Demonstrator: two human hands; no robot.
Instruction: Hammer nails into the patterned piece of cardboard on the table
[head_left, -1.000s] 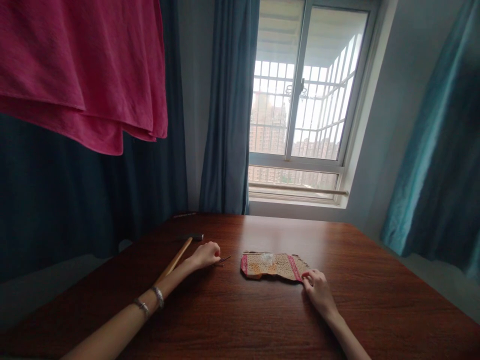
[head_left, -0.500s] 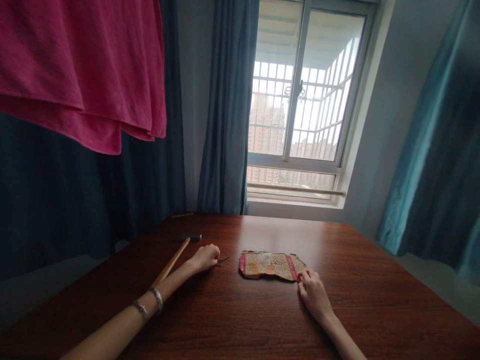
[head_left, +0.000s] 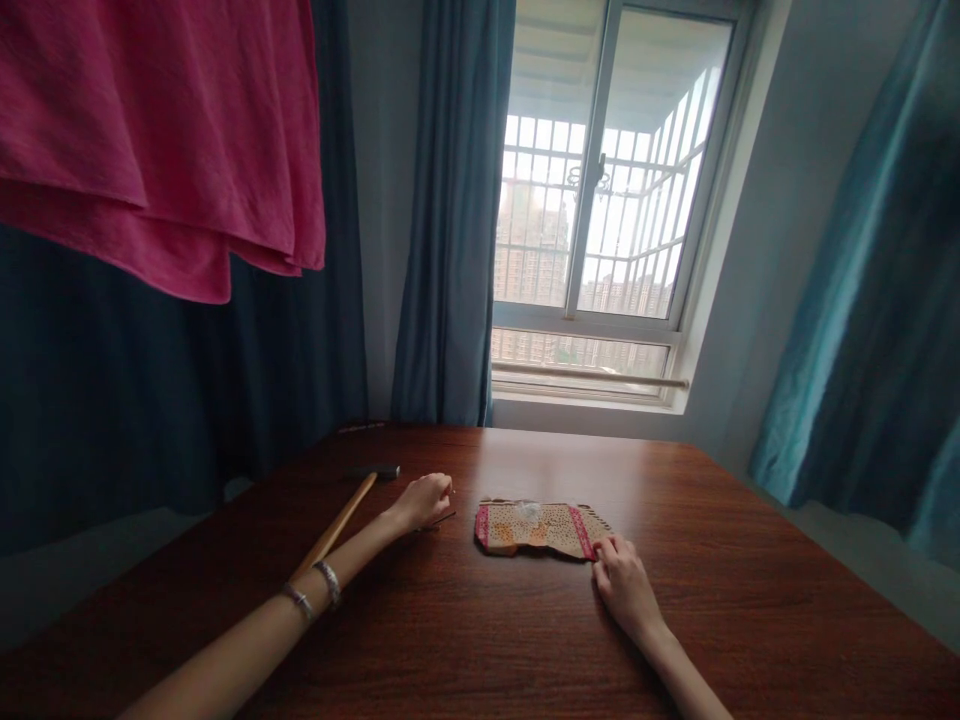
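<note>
A flat piece of patterned cardboard, tan with dark dots and pink bands, lies on the brown wooden table. At its lower right corner, the fingers of my right hand are closed on the edge. My left hand is closed just above the table, left of the cardboard; a tiny tip shows at its fingers, too small to name. Beside and partly under that hand lie thin dark nails. A hammer with a wooden handle and dark head rests farther left, its handle end hidden behind my left forearm.
A pink cloth hangs at the upper left, in front of dark blue curtains. Behind the table's far edge is a barred window. Another curtain hangs at the right.
My left hand has lifted slightly and moved right, away from the nails on the table. My right hand stays on the cardboard's corner. The view has shifted a little.
</note>
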